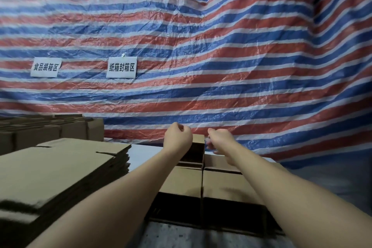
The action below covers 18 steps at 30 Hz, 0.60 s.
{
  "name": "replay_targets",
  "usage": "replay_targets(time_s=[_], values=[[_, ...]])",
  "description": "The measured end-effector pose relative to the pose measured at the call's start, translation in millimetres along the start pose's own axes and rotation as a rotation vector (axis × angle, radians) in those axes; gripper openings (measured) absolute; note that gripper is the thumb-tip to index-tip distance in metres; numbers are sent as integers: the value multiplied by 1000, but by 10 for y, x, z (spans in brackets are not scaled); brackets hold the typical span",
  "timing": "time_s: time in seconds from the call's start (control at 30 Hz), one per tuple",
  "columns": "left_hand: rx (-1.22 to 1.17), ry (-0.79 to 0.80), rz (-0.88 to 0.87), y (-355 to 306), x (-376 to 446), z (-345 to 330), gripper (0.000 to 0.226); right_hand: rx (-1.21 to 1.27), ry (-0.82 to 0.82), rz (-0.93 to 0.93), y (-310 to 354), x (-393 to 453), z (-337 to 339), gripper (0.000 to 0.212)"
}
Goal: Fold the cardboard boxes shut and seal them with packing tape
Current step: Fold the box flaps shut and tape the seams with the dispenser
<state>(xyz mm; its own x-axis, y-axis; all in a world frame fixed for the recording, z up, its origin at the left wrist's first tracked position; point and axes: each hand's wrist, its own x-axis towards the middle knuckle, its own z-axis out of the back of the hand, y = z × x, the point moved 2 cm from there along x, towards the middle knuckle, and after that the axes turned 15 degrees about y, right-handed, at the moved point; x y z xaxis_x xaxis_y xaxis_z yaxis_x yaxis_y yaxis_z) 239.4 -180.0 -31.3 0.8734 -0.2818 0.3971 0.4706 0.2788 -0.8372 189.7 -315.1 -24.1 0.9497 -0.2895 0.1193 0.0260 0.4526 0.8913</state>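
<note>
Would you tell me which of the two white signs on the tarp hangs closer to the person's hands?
The right-hand sign is closer; it hangs nearer the left hand than the other sign, which sits farther left.

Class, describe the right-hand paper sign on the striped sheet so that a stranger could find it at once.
Start from the big red, white and blue striped tarp that fills the background. Two white paper signs hang on its lower left part. The one meant is the right sign, nearer the middle and above the stack of flat cardboard; it reads 纸箱封箱区, while the left sign reads 食品装箱区.
</note>
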Motion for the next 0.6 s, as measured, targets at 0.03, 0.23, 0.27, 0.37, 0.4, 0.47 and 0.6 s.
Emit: replay_targets(time_s=[0.03,0.23,0.27,0.37,0.4,0.47,0.6], values=[[-38,31,-11,-104,-215,36,24,2,-1,34,73,-231,4,33],[-30,106,-106,-585,-1464,467,40,-60,4,132,331,-1515,56,29],[-12,121,-122,-617,-1645,534,37,-51,22,141,320,-1708,51,30],[25,153,-163,-647,-2091,709,25,-19,52,150,221,-2214,26,32],[32,156,-153,-644,-2209,760,26,-16,52,140,185,-2355,13,32],[91,174,-108,-623,-2387,836,38,12,57,120,102,-2598,-29,33],[236,281,-62,-607,-2564,1011,60,-69,132,88,-49,-2901,-171,35]])
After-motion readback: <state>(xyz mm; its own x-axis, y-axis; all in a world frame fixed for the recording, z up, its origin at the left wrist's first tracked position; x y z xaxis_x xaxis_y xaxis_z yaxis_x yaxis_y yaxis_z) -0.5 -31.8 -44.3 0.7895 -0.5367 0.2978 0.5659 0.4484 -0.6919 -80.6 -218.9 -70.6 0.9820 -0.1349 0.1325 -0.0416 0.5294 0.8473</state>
